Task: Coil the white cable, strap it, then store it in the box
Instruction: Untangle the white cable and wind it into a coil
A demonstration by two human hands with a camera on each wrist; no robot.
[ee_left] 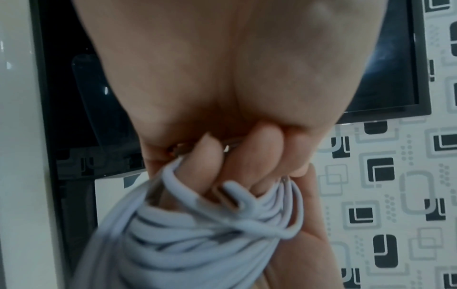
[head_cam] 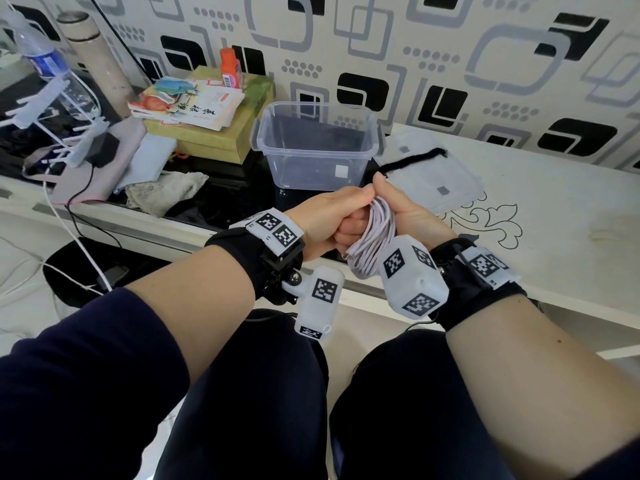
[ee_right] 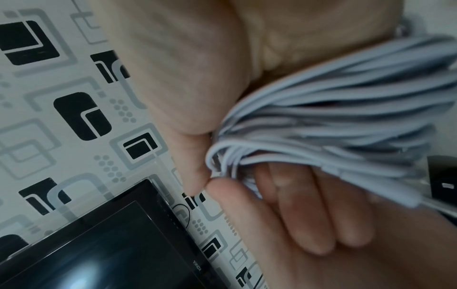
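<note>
Both hands held the coiled white cable (head_cam: pixel 375 237).
Left hand (head_cam: pixel 332 220) and right hand (head_cam: pixel 408 216) fingers curled tight round the loops, likely keeping them gathered for strapping.

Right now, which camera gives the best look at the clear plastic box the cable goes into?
The head view: the clear plastic box stands whole and open on the dark surface beyond the left hand and right hand, which grip the white cable. The wrist views are filled by palms and cable loops; neither shows it clearly.
</note>
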